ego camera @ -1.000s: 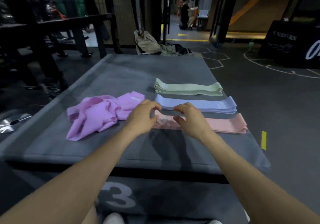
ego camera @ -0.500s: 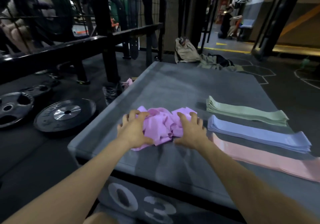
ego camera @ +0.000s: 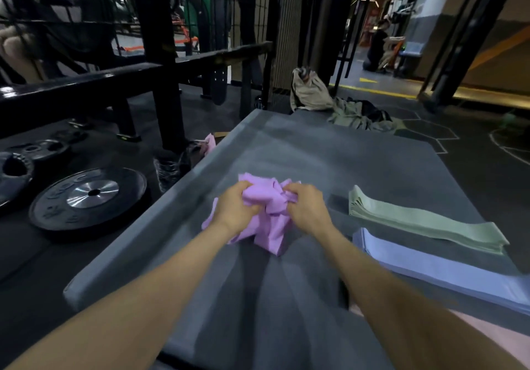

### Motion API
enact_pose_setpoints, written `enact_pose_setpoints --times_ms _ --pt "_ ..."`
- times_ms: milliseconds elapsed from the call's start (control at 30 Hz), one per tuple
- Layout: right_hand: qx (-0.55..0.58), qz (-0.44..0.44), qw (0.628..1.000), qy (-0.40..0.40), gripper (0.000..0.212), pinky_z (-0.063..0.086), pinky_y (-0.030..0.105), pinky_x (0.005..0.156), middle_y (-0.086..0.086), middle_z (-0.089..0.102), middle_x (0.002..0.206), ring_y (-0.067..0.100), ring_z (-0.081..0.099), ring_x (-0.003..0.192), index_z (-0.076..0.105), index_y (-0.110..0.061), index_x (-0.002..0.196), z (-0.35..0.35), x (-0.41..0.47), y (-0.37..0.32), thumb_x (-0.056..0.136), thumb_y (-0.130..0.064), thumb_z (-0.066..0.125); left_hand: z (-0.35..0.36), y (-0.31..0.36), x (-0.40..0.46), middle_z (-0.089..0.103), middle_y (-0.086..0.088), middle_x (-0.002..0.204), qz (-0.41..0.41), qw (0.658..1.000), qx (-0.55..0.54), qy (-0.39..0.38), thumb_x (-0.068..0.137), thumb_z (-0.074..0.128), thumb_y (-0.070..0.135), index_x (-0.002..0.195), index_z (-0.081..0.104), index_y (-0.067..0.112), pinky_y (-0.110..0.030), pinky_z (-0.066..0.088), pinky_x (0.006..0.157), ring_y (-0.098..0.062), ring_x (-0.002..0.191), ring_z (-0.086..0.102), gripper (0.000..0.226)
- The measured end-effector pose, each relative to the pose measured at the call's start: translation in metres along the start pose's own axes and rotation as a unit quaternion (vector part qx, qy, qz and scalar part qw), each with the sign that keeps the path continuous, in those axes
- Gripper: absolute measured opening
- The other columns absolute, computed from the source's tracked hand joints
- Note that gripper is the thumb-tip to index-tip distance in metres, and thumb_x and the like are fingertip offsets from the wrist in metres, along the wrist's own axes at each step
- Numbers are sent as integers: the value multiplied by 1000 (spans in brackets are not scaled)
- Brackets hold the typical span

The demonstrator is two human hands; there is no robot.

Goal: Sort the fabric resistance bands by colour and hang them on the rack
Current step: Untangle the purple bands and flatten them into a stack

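Pink fabric (ego camera: 487, 338) shows at the near right corner, the end of a flat band stack lying on the grey padded box (ego camera: 329, 151), partly behind the right forearm. Just beyond it lies a lavender-blue stack (ego camera: 447, 266), and beyond that a pale green stack (ego camera: 424, 223), each squared up and laid in its own row, apart from its neighbours. That layout reads as sorting already done for three colours, kept flat so each lot can be lifted together.

Left of those rows, near the middle of the box top, sits the purple heap of bands (ego camera: 269, 220), crumpled and unsorted in shape. The left hand (ego camera: 233, 212) has its fingers curled into the heap's left side, gripping a fold; the right hand (ego camera: 308, 210) pinches the fabric at the upper right with curled fingers. Both seem to be gathering or pulling the tangle apart, probably to flatten it into a fourth stack before anything goes to a rack.

On the floor to the left lies a black weight plate (ego camera: 89, 197) with a bright hub; raised lettering runs round its face but is too blurred to read. Smaller plates (ego camera: 17, 169) lie farther left. Behind stands a black steel frame (ego camera: 155, 65); whether it is the hanging rack I cannot tell. A small pink scrap (ego camera: 209, 143) lies off the box's far left edge. Clothing (ego camera: 338, 103) is piled beyond the far end, and a person (ego camera: 378, 48) crouches far off in the corridor. No writing is legible anywhere.
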State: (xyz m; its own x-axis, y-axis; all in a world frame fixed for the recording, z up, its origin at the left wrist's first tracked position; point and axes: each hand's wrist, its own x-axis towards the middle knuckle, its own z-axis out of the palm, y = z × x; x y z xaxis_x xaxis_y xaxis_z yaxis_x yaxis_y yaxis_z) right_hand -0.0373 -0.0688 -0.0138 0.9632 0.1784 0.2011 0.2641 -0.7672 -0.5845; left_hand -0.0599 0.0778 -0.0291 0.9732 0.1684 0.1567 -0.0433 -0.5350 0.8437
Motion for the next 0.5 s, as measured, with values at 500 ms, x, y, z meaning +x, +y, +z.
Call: enact_pose_setpoints --times_ms 500 --pt "-28 109 990 -87 44 42 31 102 6 56 128 29 51 122 60 -23 122 -1 45 54 78 -20 66 2 -23 42 71 -2 101 -38 989 145 18 83 64 15 86 72 22 -27 49 82 -24 95 64 11"
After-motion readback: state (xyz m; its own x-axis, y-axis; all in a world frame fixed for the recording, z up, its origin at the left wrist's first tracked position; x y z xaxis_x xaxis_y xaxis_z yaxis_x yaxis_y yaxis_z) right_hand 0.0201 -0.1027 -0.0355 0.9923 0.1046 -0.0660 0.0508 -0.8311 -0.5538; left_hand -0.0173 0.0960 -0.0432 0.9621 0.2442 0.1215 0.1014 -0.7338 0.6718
